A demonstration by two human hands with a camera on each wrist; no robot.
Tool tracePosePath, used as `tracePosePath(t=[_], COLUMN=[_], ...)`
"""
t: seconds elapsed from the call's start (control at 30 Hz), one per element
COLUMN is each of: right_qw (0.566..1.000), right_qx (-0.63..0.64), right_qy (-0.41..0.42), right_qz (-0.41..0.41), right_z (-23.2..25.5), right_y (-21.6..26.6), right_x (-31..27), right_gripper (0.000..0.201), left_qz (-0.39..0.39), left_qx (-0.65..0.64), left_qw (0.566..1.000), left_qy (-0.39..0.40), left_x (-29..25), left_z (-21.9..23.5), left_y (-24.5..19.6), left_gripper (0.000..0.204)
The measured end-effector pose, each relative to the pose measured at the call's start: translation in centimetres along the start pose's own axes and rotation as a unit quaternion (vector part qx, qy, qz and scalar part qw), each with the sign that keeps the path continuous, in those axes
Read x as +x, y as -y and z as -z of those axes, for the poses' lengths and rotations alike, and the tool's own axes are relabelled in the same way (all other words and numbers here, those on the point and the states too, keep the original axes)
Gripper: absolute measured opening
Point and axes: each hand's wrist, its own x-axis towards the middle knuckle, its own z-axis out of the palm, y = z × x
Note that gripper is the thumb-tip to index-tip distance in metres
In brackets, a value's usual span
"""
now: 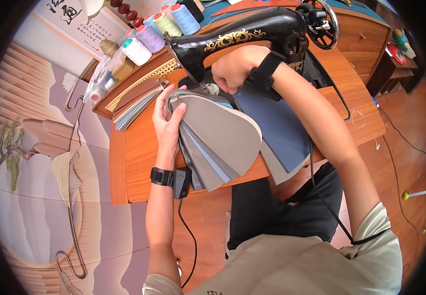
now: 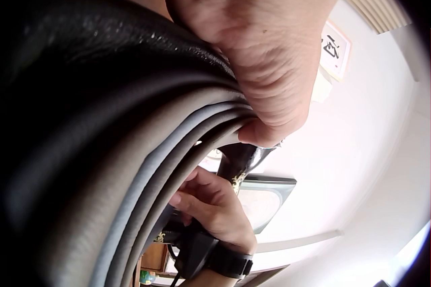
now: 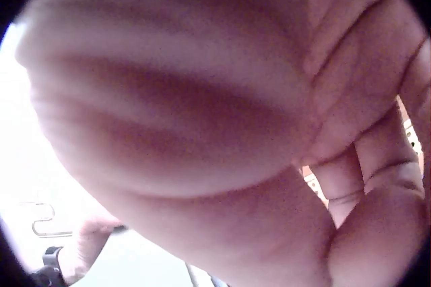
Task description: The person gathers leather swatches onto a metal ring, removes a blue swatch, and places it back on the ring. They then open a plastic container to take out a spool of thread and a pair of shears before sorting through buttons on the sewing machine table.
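Note:
My left hand point(image 1: 166, 123) grips the far end of a bundle of rounded, leather-like panels point(image 1: 218, 128), grey with some blue, its thumb on top. In the left wrist view the layered panels point(image 2: 145, 166) bend outward beneath the thumb. My right hand point(image 1: 237, 69) is beneath the arm of a black sewing machine point(image 1: 242, 37), beside its needle area, fingers curled. Its thumb and index fingertips come close together by the panels' edge; I cannot tell what is between them. The palm point(image 3: 175, 98) fills the right wrist view. A dark blue panel point(image 1: 277, 128) spreads under the right forearm.
Thread spools point(image 1: 151, 39) line the back of the wooden sewing table point(image 1: 139, 162). More strips point(image 1: 139, 105) lie at its left, near a perforated gold strip point(image 1: 139, 83). The handwheel point(image 1: 321, 24) stands at the right. A cable point(image 1: 313, 177) hangs from the right wrist.

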Motion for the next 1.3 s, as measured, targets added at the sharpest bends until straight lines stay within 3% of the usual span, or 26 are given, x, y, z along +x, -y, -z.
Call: tracePosePath(t=[0.23, 0.3, 0.37, 0.43, 0.5, 0.53, 0.57, 0.67, 0.7, 0.8, 0.9, 0.97, 1.03, 1.1, 1.17, 1.3], right_qw=[0.996, 0.985, 0.972, 0.974, 0.961, 0.977, 0.972, 0.914, 0.875, 0.8, 0.802, 0.829, 0.86, 0.885, 0.906, 0.918], right_qx=[0.013, 0.002, -0.001, 0.093, 0.107, 0.154, 0.188, 0.272, 0.334, 0.355, 0.368, 0.425, 0.32, 0.263, 0.236, 0.237], right_qy=[-0.057, -0.116, -0.171, -0.183, -0.196, -0.121, -0.134, -0.193, -0.205, -0.287, -0.31, -0.218, -0.29, -0.231, -0.2, -0.196], right_qz=[0.073, 0.128, 0.159, 0.097, 0.161, 0.083, 0.045, 0.232, 0.285, 0.39, 0.355, 0.291, 0.271, 0.308, 0.288, 0.249], right_z=[1.6, 2.4, 3.6, 4.4, 5.4, 8.0, 8.0, 7.8, 7.4, 7.3, 7.4, 7.3, 5.2, 4.3, 2.6, 0.8], right_y=[-0.3, -0.9, -0.8, -0.3, -1.1, 1.6, 2.3, 1.2, -0.2, -0.6, 0.5, 2.5, 3.6, 3.4, 3.7, 3.8], right_x=[-1.7, -2.5, -4.5, -6.6, -7.9, -11.2, -11.7, -13.6, -13.0, -13.6, -12.6, -12.4, -9.7, -6.2, -2.8, -0.4], right_gripper=[0.011, 0.02, 0.016, 0.006, 0.008, 0.012, 0.009, 0.01, 0.014, 0.017, 0.017, 0.019, 0.008, 0.009, 0.01, 0.018], left_qz=[0.004, -0.003, -0.005, -0.009, -0.013, -0.013, -0.013, -0.026, -0.026, -0.029, -0.041, -0.046, -0.052, -0.045, -0.027, -0.02], left_qx=[-0.006, 0.002, 0.001, 0.001, 0.002, -0.003, -0.003, -0.001, 0.0, 0.002, 0.012, 0.028, 0.032, 0.024, 0.041, 0.043], left_qw=[1.0, 1.0, 1.0, 1.0, 1.0, 1.0, 1.0, 1.0, 1.0, 1.0, 0.999, 0.999, 0.998, 0.999, 0.999, 0.999], left_qy=[-0.003, -0.003, -0.002, -0.002, 0.006, 0.005, 0.002, 0.01, 0.005, 0.01, 0.008, 0.009, -0.002, 0.001, -0.02, -0.027], left_x=[0.0, -0.1, 0.0, 0.0, 0.0, 0.0, 0.0, 0.1, 0.1, 0.1, 0.1, 0.0, 0.0, 0.0, -0.1, -0.2], left_z=[-0.1, -0.1, 0.0, 0.1, 0.1, 0.0, 0.0, 0.0, 0.0, -0.1, -0.1, -0.2, -0.2, -0.1, 0.0, 0.1], left_y=[-0.1, -0.1, 0.1, 0.2, 0.2, 0.1, 0.1, 0.1, 0.1, 0.0, 0.2, -0.2, 0.0, 0.2, 0.3, 0.4], left_gripper=[0.057, 0.057, 0.057, 0.056, 0.056, 0.056, 0.056, 0.056, 0.056, 0.056, 0.056, 0.057, 0.057, 0.06, 0.062, 0.061])
